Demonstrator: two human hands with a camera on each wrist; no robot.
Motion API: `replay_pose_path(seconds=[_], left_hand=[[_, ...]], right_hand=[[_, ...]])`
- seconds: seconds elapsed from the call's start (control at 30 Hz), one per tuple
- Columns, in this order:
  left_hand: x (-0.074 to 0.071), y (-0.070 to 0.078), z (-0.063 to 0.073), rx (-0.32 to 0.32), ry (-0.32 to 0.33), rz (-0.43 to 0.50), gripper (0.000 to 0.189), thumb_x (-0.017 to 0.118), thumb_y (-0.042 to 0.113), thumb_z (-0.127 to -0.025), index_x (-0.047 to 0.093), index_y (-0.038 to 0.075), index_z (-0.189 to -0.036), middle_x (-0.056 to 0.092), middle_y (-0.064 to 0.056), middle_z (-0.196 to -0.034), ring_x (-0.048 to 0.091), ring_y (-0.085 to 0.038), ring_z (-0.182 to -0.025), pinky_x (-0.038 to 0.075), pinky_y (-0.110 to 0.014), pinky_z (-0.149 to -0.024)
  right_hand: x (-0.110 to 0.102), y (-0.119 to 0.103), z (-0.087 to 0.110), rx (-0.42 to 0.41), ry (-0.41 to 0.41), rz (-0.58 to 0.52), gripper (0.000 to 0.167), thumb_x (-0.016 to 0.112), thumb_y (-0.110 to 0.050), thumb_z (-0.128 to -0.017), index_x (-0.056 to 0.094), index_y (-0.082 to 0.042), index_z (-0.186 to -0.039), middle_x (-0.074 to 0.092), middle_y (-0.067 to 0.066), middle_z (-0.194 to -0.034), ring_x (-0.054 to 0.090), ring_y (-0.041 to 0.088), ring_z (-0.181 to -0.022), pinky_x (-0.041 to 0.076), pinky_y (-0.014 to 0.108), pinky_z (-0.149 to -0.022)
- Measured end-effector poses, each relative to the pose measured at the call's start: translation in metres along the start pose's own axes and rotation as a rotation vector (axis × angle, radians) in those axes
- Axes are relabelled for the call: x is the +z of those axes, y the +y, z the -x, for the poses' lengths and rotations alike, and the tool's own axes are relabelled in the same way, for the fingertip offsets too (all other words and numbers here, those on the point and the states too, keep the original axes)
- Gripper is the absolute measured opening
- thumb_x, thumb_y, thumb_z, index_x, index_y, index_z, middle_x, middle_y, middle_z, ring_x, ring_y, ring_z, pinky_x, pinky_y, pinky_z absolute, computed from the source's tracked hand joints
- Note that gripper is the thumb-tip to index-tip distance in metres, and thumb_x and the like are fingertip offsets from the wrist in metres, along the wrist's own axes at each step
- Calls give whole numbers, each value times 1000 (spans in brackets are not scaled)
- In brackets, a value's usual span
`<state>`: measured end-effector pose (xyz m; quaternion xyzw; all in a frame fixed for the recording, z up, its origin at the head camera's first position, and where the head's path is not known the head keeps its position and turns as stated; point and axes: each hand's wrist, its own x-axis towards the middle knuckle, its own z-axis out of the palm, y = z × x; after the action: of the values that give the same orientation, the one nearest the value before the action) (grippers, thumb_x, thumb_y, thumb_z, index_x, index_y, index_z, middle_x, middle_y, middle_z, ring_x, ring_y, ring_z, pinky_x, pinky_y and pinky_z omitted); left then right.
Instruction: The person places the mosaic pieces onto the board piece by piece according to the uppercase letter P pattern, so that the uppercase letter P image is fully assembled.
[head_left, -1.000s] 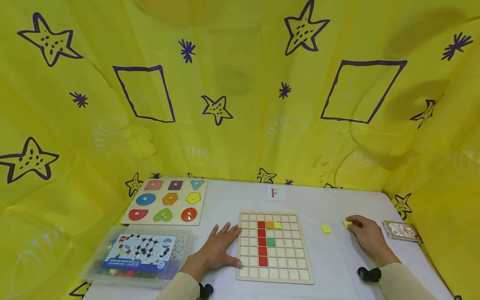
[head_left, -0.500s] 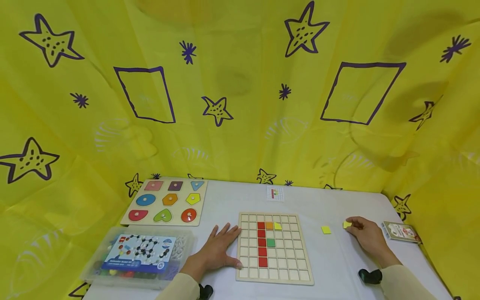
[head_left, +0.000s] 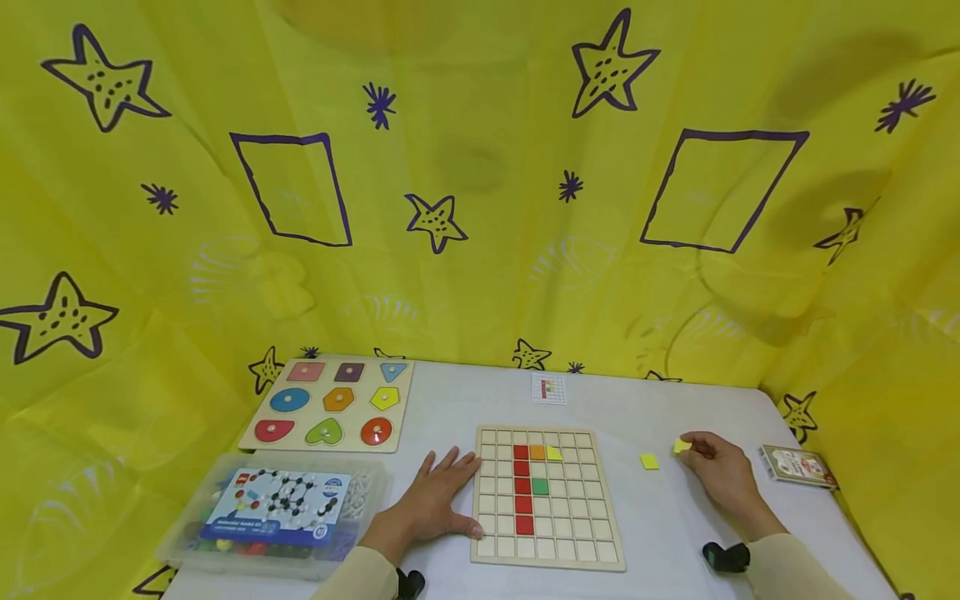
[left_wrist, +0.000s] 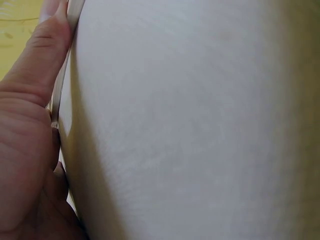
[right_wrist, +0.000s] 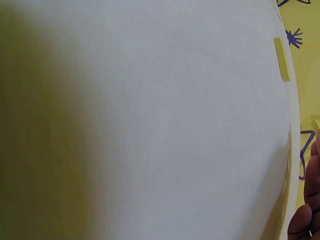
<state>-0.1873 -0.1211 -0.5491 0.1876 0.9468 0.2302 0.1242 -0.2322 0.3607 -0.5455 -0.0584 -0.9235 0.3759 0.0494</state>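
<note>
My left hand (head_left: 435,500) rests spread on the white table, its thumb and fingertips at the left edge of a wooden grid board (head_left: 549,557). In the left wrist view the thumb (left_wrist: 40,55) lies against the board's edge. On the board sit a column of red square tiles (head_left: 522,486), an orange tile (head_left: 537,452), a yellow tile (head_left: 554,453) and a green tile (head_left: 540,486). To the right, my right hand (head_left: 723,475) pinches a yellow square tile (head_left: 681,446) between thumb and fingertips. Another yellow tile (head_left: 649,462) lies on the table left of it.
A small card (head_left: 549,388) with a coloured grid lies behind the board. At the left are a shape puzzle board (head_left: 294,439) and a clear plastic box (head_left: 172,542) with a labelled lid. A card box (head_left: 798,465) stands at the right. Yellow cloth surrounds the table.
My right hand, with the yellow tile in its fingers, has shifted slightly left toward the other yellow tile. The left hand stays at the board's edge.
</note>
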Motion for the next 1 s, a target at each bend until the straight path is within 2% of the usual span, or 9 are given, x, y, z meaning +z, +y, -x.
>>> replay_pose_path(seconds=[0.23, 0.4, 0.7, 1.0], left_hand=[[-1, 1, 1, -1, 0, 4, 112, 88, 62, -72, 42, 18, -163, 40, -3, -170, 22, -32, -163, 6, -61, -133], [-2, 1, 1, -2, 1, 20, 111, 89, 61, -72, 42, 18, -163, 40, -3, -170, 21, -33, -163, 6, -61, -133], [0, 0, 1, 3, -1, 17, 111, 89, 61, -73, 41, 18, -163, 40, -3, -170, 21, -33, -163, 6, -61, -133], [0, 0, 1, 13, 7, 6, 112, 88, 62, -72, 41, 17, -163, 40, -4, -170, 22, -33, -163, 7, -61, -133]], right_hand=[[7, -10, 4, 20, -12, -51, 30, 66, -8, -102, 66, 2, -130, 67, 19, -116, 57, 26, -97, 51, 18, -66], [11, -16, 5, -9, 12, -61, 28, 68, -7, -101, 68, 2, -128, 68, 19, -114, 57, 20, -93, 52, 16, -66], [20, -32, 10, -95, 62, -125, 25, 71, -2, -98, 71, 1, -123, 72, 17, -111, 55, -2, -85, 53, 13, -68], [29, -50, 17, -92, 29, -173, 24, 71, -2, -99, 72, 1, -122, 71, 15, -108, 56, 2, -85, 55, 16, -66]])
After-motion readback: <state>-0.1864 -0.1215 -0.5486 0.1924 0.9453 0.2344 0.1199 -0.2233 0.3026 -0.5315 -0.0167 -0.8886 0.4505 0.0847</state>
